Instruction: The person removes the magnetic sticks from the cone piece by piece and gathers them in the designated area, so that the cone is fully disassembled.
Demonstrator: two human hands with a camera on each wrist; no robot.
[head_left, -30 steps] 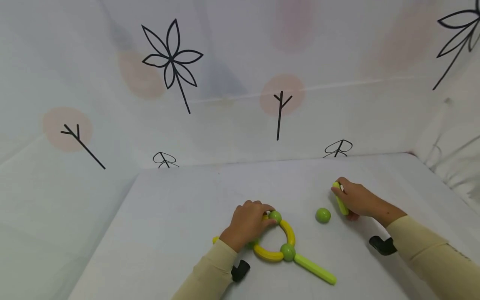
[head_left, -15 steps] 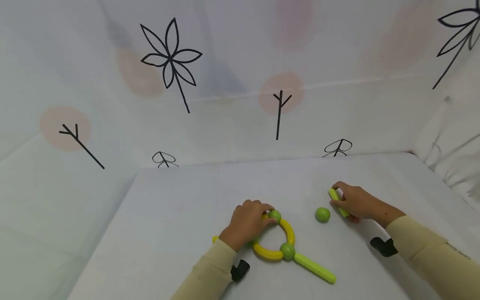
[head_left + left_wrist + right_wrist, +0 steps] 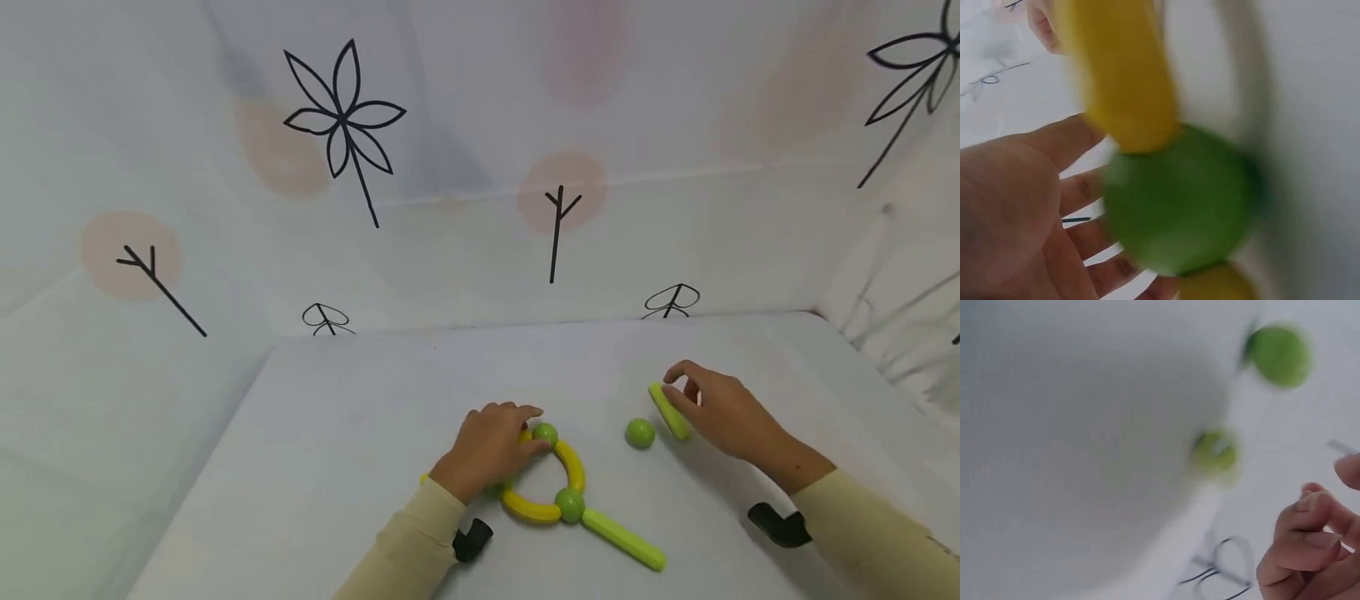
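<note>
A ring of curved yellow rods (image 3: pixel 531 509) and green balls (image 3: pixel 571 505) lies on the table, with a straight light-green rod (image 3: pixel 624 540) joined to it. Over the ring's left side is my left hand (image 3: pixel 487 450); its thumb and raised index finger are at the far green ball (image 3: pixel 545 434). In the left wrist view a blurred green ball (image 3: pixel 1175 203) and yellow rod (image 3: pixel 1122 69) hide part of those spread fingers. My right hand (image 3: pixel 723 412), loosely curled, holds nothing beside a loose light-green rod (image 3: pixel 669 412). Left of that rod sits a loose green ball (image 3: pixel 641 433).
The white table (image 3: pixel 375 400) ends at a white cloth backdrop (image 3: pixel 465 242) with black plant drawings. Black curved pieces stick out below both sleeves (image 3: pixel 862 533).
My right hand has set the loose light-green rod down, let it go and drawn back to the right. My left index finger has lifted slightly from the far green ball.
</note>
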